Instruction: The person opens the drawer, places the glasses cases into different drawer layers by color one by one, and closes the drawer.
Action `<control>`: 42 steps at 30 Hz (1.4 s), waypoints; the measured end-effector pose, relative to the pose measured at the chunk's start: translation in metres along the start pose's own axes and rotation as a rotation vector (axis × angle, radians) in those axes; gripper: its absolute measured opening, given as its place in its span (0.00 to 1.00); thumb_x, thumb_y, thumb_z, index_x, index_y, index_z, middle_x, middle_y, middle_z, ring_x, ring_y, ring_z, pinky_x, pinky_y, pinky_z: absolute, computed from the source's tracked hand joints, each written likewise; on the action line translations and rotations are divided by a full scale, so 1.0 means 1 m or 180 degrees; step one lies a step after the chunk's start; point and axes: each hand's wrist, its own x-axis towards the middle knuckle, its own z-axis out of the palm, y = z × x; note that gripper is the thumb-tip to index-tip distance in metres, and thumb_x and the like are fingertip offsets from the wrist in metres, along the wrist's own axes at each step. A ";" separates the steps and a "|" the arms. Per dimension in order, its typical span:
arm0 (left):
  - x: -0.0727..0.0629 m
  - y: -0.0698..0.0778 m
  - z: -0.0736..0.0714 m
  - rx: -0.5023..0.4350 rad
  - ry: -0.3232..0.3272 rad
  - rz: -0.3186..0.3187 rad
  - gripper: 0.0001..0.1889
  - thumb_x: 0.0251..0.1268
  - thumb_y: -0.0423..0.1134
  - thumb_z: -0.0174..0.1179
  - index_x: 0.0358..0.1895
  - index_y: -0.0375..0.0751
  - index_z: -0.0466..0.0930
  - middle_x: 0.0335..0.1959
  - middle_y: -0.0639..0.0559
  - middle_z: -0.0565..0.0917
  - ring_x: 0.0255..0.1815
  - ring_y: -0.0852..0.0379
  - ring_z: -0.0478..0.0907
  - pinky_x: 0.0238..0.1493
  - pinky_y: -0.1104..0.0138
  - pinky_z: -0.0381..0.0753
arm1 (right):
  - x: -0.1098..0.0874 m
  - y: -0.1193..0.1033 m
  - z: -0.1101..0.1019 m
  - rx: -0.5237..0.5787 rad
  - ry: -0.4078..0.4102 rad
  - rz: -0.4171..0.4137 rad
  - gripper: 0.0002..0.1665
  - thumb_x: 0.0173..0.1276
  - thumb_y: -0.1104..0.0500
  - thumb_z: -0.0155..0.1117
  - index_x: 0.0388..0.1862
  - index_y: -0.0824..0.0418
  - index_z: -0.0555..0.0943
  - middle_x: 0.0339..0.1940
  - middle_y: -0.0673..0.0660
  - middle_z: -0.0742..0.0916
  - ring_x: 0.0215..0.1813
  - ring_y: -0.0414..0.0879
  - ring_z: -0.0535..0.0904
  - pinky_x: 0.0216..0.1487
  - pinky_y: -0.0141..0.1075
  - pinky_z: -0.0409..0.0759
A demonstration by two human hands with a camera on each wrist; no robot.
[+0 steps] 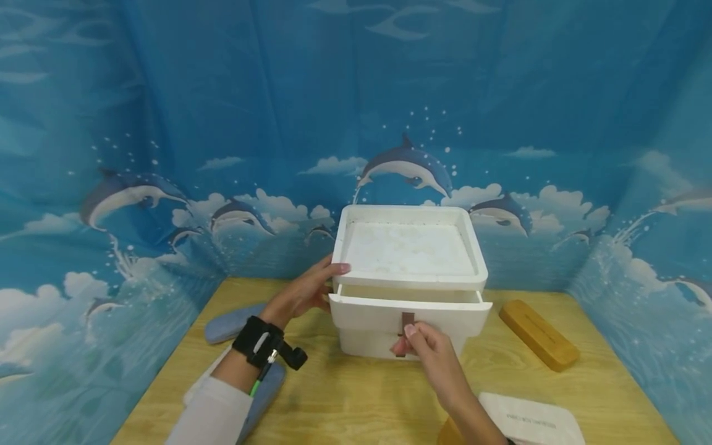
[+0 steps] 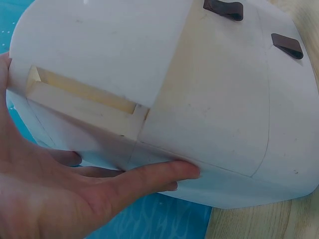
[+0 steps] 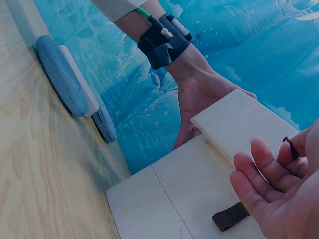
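Note:
A white two-drawer storage box (image 1: pixel 411 247) with a shallow recessed top stands on the wooden table. Its upper drawer (image 1: pixel 367 314) is pulled partly out, leaving a narrow gap below the top. My right hand (image 1: pixel 436 358) pinches the upper drawer's brown strap pull (image 1: pixel 408 318) between thumb and index finger. The other fingers are loosely bent, as the right wrist view shows. My left hand (image 1: pixel 303 292) rests against the box's left side, thumb over the top rim and fingers extended along the side. A second brown strap (image 3: pixel 229 217) is on the lower drawer.
Left of the box lie blue oblong cases (image 1: pixel 228 324) and a white one (image 3: pixel 79 79), partly behind my left arm. To the right lies a mustard-yellow oblong case (image 1: pixel 539 334). A white case with printed lettering (image 1: pixel 534 417) is near my right forearm. A dolphin-print curtain (image 1: pixel 356 93) surrounds the table.

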 end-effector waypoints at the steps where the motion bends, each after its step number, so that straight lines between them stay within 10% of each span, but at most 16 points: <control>1: 0.000 0.000 0.000 -0.0004 -0.0007 0.0012 0.44 0.68 0.64 0.59 0.83 0.76 0.45 0.80 0.44 0.64 0.68 0.31 0.77 0.50 0.43 0.89 | -0.001 0.000 0.000 0.0004 0.0000 -0.0007 0.20 0.81 0.57 0.54 0.32 0.69 0.81 0.32 0.61 0.90 0.39 0.43 0.88 0.53 0.33 0.85; 25: -0.002 0.001 0.001 0.0052 -0.0023 0.0024 0.43 0.69 0.65 0.57 0.83 0.74 0.46 0.79 0.41 0.66 0.66 0.31 0.79 0.52 0.43 0.88 | -0.017 -0.005 0.001 -0.0035 -0.0076 -0.0030 0.21 0.80 0.57 0.54 0.31 0.70 0.83 0.27 0.55 0.90 0.38 0.44 0.87 0.51 0.32 0.83; 34: 0.003 0.001 0.000 0.0307 0.0043 0.0623 0.42 0.75 0.55 0.55 0.81 0.85 0.37 0.88 0.54 0.31 0.80 0.28 0.61 0.59 0.33 0.81 | -0.016 -0.004 0.001 -0.0030 -0.0094 -0.0034 0.21 0.80 0.58 0.55 0.30 0.70 0.83 0.26 0.53 0.89 0.37 0.44 0.87 0.51 0.32 0.83; 42: -0.002 -0.001 0.000 0.0743 -0.0097 0.0876 0.35 0.74 0.57 0.61 0.75 0.61 0.52 0.84 0.42 0.49 0.75 0.33 0.69 0.64 0.41 0.80 | -0.014 -0.002 -0.003 -0.0149 -0.0174 -0.0044 0.22 0.81 0.56 0.53 0.31 0.70 0.83 0.29 0.53 0.90 0.39 0.43 0.87 0.53 0.31 0.81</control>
